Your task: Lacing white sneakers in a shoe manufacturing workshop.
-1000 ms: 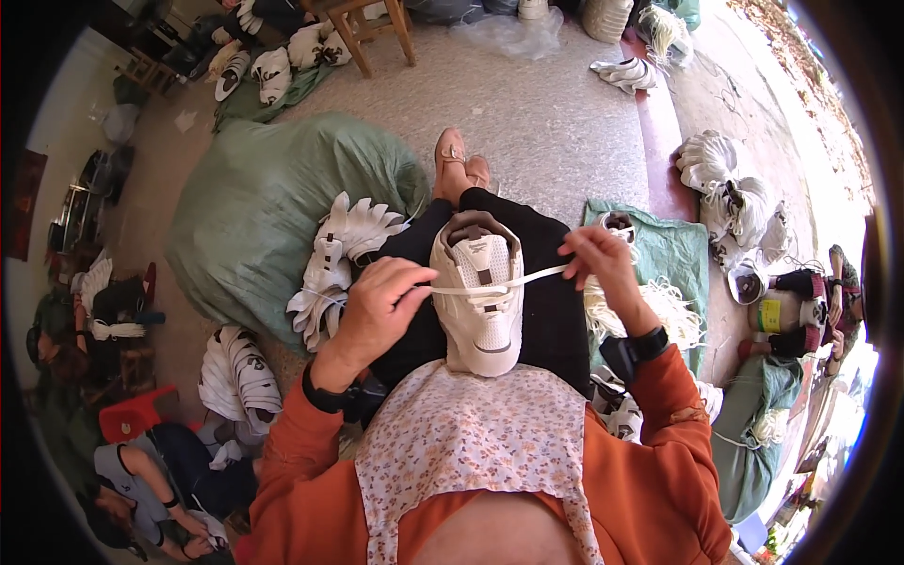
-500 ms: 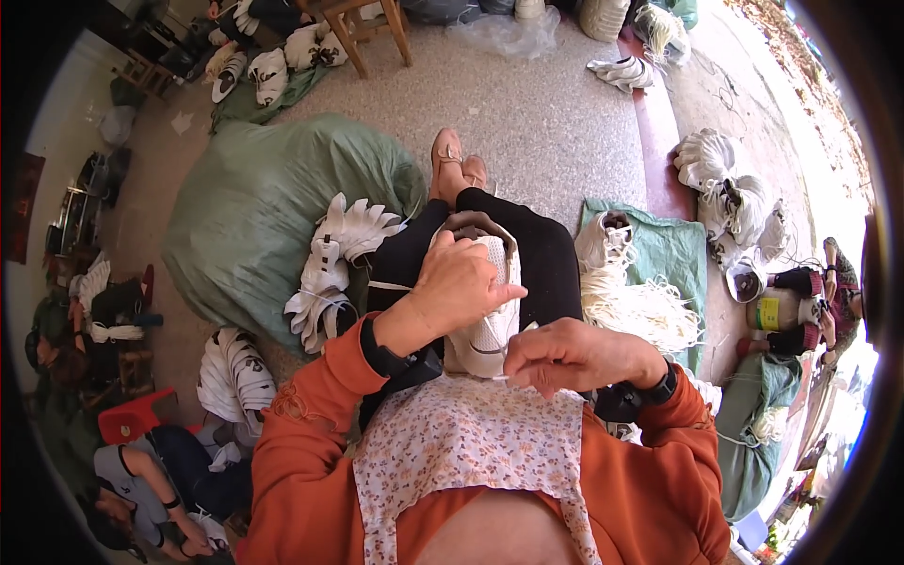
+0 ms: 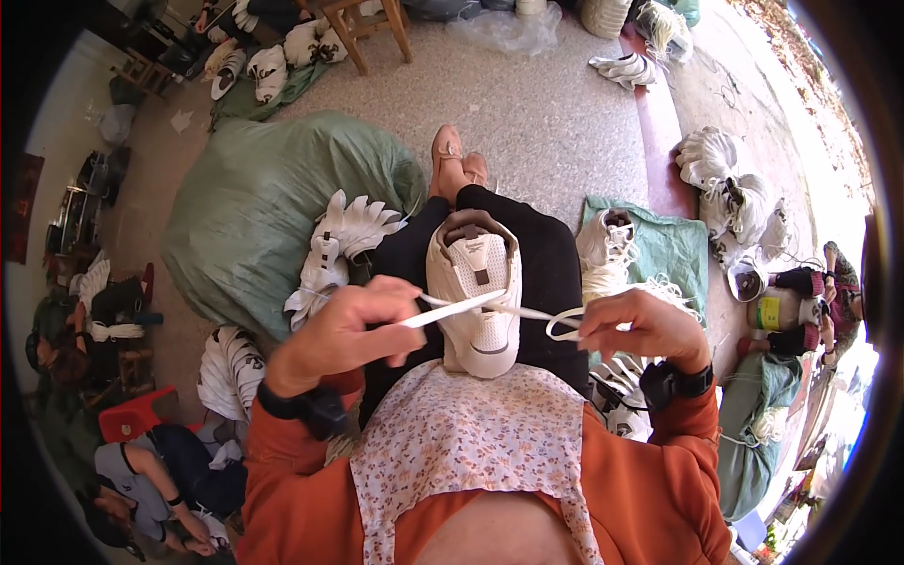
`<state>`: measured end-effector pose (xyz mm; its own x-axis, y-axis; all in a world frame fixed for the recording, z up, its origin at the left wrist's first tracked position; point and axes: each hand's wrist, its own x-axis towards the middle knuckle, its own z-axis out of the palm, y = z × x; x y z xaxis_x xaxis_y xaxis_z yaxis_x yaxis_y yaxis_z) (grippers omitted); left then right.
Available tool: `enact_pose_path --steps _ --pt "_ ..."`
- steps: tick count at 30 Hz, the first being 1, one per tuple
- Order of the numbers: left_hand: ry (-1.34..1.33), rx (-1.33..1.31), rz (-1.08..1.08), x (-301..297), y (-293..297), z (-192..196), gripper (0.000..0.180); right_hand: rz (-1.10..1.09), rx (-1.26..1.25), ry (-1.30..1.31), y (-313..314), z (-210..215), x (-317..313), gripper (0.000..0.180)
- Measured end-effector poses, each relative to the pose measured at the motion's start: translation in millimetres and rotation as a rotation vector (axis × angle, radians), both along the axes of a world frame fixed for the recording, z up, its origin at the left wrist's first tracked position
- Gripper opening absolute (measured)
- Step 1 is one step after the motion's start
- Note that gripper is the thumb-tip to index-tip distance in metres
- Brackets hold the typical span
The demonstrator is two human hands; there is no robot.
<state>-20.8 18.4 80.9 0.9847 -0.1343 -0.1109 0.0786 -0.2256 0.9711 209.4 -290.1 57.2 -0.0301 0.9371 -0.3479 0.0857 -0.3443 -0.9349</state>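
Note:
A white sneaker upper (image 3: 482, 341) with a brown-lined opening lies across my lap, its toe toward me. A flat white shoelace (image 3: 443, 312) spans above it, its two lengths crossing over the upper's middle. My left hand (image 3: 353, 330), closed, pinches one length left of the upper. To the right, my right hand (image 3: 640, 325) grips the other length, which curls in a loop beside the fingers. Both hands are raised clear of the upper. How the lace runs through the eyelets cannot be made out.
A big green sack (image 3: 282, 212) bulges at my left, with white uppers (image 3: 328, 268) beside it. Right of my legs, a bundle of cream laces (image 3: 659, 294) rests on a green cloth (image 3: 673, 235). Other people sit at both sides. A wooden stool (image 3: 363, 33) stands ahead.
My left hand has come off the upper and moved left and toward me. My right hand has moved right and slightly away from me. The shoelace now stretches between them, and the upper is uncovered.

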Motion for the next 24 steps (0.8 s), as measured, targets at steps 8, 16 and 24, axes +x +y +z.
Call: enact_pose_path --steps 8,16,24 --pt "0.416 -0.019 0.690 -121.0 80.7 15.7 0.019 -0.519 -0.027 -0.026 -35.0 -65.4 46.8 0.013" --pt "0.055 0.618 0.426 -24.3 21.8 -38.4 0.019 -0.553 0.231 -0.728 31.1 -84.1 6.9 0.011" --pt "-0.438 0.682 0.125 83.4 -49.3 -106.3 0.016 -0.201 0.347 -0.653 59.7 -86.6 -15.3 0.007"
